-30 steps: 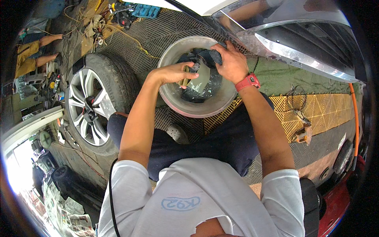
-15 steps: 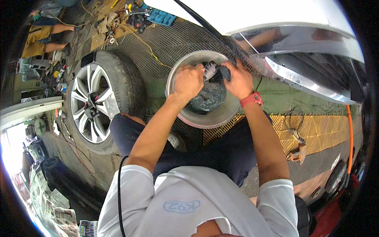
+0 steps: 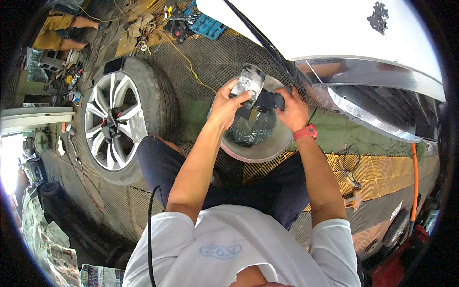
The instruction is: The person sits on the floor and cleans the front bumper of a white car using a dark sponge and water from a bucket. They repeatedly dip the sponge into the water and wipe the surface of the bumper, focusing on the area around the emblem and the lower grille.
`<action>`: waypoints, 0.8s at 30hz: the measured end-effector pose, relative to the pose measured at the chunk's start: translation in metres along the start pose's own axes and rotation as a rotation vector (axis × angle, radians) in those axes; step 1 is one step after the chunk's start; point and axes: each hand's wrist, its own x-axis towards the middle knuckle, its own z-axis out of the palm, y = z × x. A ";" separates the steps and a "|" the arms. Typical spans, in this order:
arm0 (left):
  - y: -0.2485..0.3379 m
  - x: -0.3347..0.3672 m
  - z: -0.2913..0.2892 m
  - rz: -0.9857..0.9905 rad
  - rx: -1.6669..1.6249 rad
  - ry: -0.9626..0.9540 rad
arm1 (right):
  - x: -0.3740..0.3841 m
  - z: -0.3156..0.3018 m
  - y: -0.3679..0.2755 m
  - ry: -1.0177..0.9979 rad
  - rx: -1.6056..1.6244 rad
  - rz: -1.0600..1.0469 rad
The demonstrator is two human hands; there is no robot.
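Note:
A round metal basin (image 3: 282, 143) of dark water stands before my crossed legs. Above its far left rim, my left hand (image 3: 228, 106) grips a flat rectangular grey sheet (image 3: 249, 85), wet and shiny with whitish smears, thumb on its face. At the right side, over the basin, my right hand (image 3: 290, 107) is closed on a small black block (image 3: 268, 101); its exact kind is unclear. Under that block, some flat greyish pieces (image 3: 243, 123) show in or just above the water.
Left of the basin lies a wheel (image 3: 114, 119) with a phone-like black slab (image 3: 114, 65) on its tyre. A white car panel (image 3: 306, 28) and headlight (image 3: 382, 107) overhang at right. Tools and a blue tray (image 3: 208, 27) lie beyond. Another person's legs (image 3: 71, 33) show far left.
My left hand has lifted the grey sheet up and away from over the water, turning its broad face into view. My right hand stays near the basin's right side with the black block.

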 end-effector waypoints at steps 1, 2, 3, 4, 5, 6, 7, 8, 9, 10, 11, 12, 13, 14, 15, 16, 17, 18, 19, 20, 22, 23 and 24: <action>0.001 -0.002 0.000 0.005 -0.088 -0.003 | 0.000 0.000 0.000 0.007 -0.002 -0.007; 0.002 -0.004 -0.001 0.011 -0.111 -0.017 | 0.000 0.001 0.001 0.005 -0.008 -0.001; 0.001 -0.006 0.001 0.041 -0.132 0.007 | -0.001 0.001 0.001 0.003 -0.014 0.005; 0.000 -0.009 0.003 0.068 -0.151 0.035 | -0.001 0.001 0.000 -0.003 -0.017 0.010; 0.000 -0.011 0.004 0.094 -0.171 0.064 | 0.000 0.002 0.000 0.001 -0.020 0.006; 0.001 -0.012 0.002 0.100 -0.197 0.061 | 0.001 0.001 0.000 0.005 -0.023 0.001; -0.001 -0.011 -0.003 0.084 -0.263 0.045 | 0.001 0.001 -0.001 0.004 -0.026 -0.005; -0.002 -0.010 -0.007 0.068 -0.329 0.028 | 0.001 0.001 -0.002 0.002 -0.026 -0.009; -0.004 -0.009 -0.012 0.052 -0.395 0.011 | 0.001 0.001 -0.003 -0.001 -0.026 -0.013; -0.004 -0.010 -0.014 0.022 -0.489 0.021 | 0.001 0.002 -0.002 0.000 -0.025 -0.015; -0.005 -0.011 -0.016 0.028 -0.537 -0.005 | 0.001 0.004 -0.001 0.023 -0.045 -0.034; -0.007 -0.013 -0.017 0.033 -0.585 -0.032 | 0.000 0.006 0.001 0.046 -0.065 -0.053; -0.006 -0.015 -0.019 0.040 -0.630 -0.057 | 0.000 0.004 -0.002 0.070 -0.083 -0.074; -0.005 -0.016 -0.021 0.022 -0.610 -0.057 | -0.001 0.003 -0.006 0.044 -0.082 -0.046; -0.004 -0.018 -0.023 0.049 -0.541 -0.034 | -0.002 0.002 -0.009 0.018 -0.082 -0.017; 0.000 -0.023 -0.020 0.071 -0.471 -0.014 | -0.003 -0.001 -0.012 -0.007 -0.083 0.016; 0.004 -0.029 -0.018 0.093 -0.402 0.006 | -0.003 -0.001 -0.012 0.003 -0.099 0.017; 0.008 -0.034 -0.014 0.103 -0.376 0.028 | -0.004 0.000 -0.011 0.012 -0.114 0.019; 0.007 -0.034 -0.017 0.102 -0.353 0.009 | -0.004 -0.001 -0.012 0.021 -0.130 0.013; 0.004 -0.032 -0.022 0.100 -0.330 -0.009 | -0.004 -0.002 -0.013 0.055 -0.120 -0.028; 0.001 -0.031 -0.027 0.094 -0.307 -0.042 | -0.005 -0.006 -0.013 0.121 -0.101 -0.106; -0.001 -0.031 -0.028 0.091 -0.308 -0.056 | -0.008 -0.006 -0.014 0.161 -0.091 -0.141; -0.002 -0.032 -0.028 0.087 -0.309 -0.071 | -0.012 -0.006 -0.015 0.201 -0.081 -0.177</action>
